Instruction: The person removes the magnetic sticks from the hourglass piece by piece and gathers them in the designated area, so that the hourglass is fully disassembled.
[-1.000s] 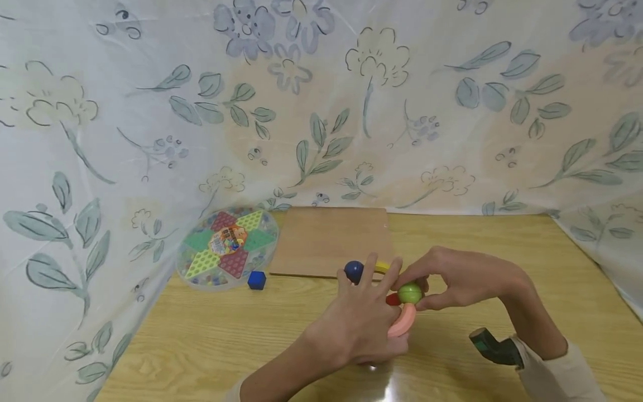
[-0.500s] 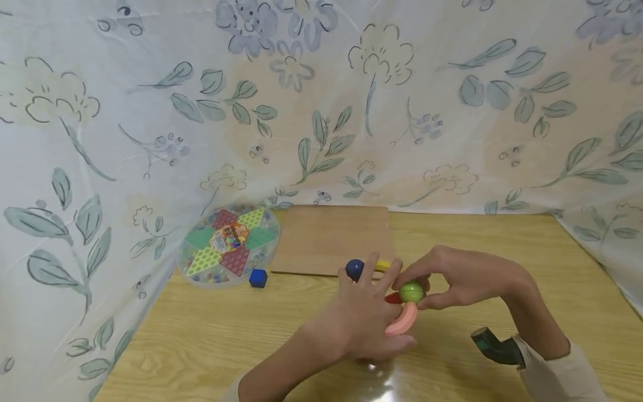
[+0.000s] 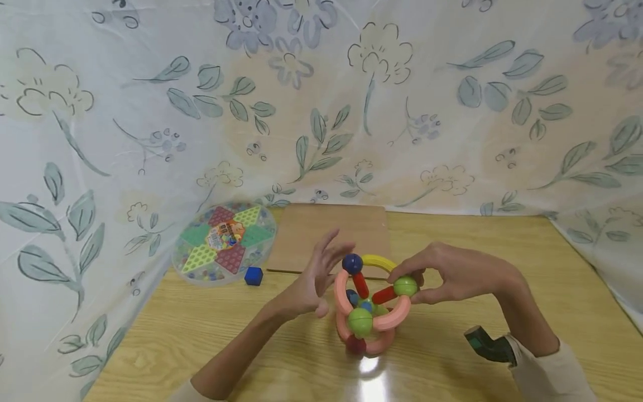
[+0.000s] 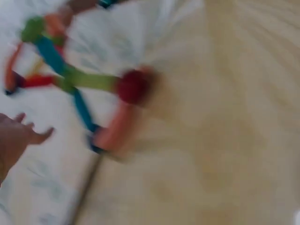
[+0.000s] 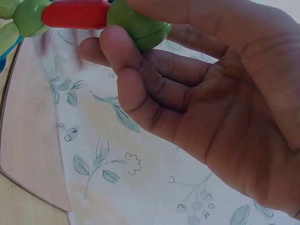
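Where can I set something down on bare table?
Bare table lies between the right hand and the floral cloth behind it, and between the blue cube and left forearm. Crowded: around the ball-and-rod model, with the left hand beside it.

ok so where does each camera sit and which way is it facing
Head: worn on the head, facing forward and down at the ball-and-rod toy; left hand, right hand and both forearms show.
Left wrist: on that wrist, blurred, facing the ball-and-rod toy; part of the left hand shows at the left edge.
Right wrist: on that wrist, facing fingers pinching a green ball; the palm shows.
Head and right wrist share that green ball and a red rod.
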`<state>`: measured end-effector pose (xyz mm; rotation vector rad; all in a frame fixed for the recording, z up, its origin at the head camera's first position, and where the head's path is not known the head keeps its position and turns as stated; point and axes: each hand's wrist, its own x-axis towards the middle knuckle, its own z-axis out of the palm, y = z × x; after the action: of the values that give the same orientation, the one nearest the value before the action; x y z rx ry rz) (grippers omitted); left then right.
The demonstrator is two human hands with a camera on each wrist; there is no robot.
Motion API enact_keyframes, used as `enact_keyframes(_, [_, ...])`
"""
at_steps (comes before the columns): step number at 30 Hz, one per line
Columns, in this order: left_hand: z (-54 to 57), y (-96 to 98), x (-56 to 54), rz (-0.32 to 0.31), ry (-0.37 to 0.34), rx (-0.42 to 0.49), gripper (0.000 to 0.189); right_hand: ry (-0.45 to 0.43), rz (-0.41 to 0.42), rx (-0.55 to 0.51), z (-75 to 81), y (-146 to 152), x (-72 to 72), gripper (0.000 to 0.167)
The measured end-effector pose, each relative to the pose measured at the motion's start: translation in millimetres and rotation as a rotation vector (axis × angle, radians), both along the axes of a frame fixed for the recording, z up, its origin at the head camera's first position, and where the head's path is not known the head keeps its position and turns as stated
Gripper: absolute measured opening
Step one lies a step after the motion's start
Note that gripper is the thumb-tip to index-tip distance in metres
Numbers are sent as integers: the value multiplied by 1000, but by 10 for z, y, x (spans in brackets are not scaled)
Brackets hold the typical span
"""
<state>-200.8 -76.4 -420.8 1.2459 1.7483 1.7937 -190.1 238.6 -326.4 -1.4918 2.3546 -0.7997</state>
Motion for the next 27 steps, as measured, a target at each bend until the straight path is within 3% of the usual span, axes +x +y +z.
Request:
enact_keyframes(1, [-119,20,-24,-29,-56,30,138,-1,4,0,0,-4,-6,29])
enact_keyframes(3, [-303,91,-43,-71,-99,34,134,1,6,-1,-1,-12,-13,29])
enact_keyframes(6, [-410,195,-39,-112,-52,4,117,-6,8,-10,-9,-28,-17,29])
enact_keyframes(8, [-413,245,-63,-120,9,6,108,-12,8,-15,-14,-39,-19,29])
enact_keyframes(11, [-403,300,-103,-144,32,44,95,-20,9,-17,-16,-51,-23,29])
enact_keyframes(16, [-303,389,-70,-189,-16,93,83,-16,13,-14,-13,-48,-24,28])
enact_keyframes(19, [-229,408,-52,-160,-7,98,76,-9,5,-16,-4,-38,-22,29])
enact_keyframes(22, [-230,395,-64,-112,63,66,79,-14,0,-19,-1,-30,-19,29])
enact_keyframes(27, [-405,426,-127,16,343,-104,86,-13,2,-18,2,-13,-16,29])
